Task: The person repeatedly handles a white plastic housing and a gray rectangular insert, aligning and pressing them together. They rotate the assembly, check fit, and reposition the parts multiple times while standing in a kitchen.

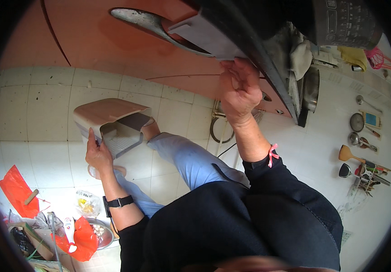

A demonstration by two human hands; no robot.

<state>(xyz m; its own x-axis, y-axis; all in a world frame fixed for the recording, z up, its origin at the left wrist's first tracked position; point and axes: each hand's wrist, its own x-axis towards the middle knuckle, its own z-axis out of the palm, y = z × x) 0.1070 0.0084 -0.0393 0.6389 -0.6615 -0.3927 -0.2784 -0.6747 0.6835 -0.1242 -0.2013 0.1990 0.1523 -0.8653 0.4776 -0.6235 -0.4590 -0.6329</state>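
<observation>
Below the left hand (98, 154), a metal bowl (101, 233) sits on the tiled floor with pale bits of food in it, half covered by a red plastic bag (84, 238); a clear bag (86, 204) with something yellow inside lies just beside it. Farther out to that hand's left lies another red bag (17, 190) with a wooden handle on it.

The left hand is closed on the lower edge of a small step stool (111, 124) with a tan top and grey sides, tilted off the floor, with the person's foot just beside it. A black watch (119, 201) sits on that wrist.

The right hand (238, 93) is raised well above and apart from the stool, fingers curled over the dark edge of the counter (268, 63), touching a grey flat panel (200, 38) that juts from it. Orange cabinet doors (113, 41) run under that edge. Between the two hands the pale floor tiles lie open. Past the right hand, ladles and spatulas (361, 149) hang on the white wall.
</observation>
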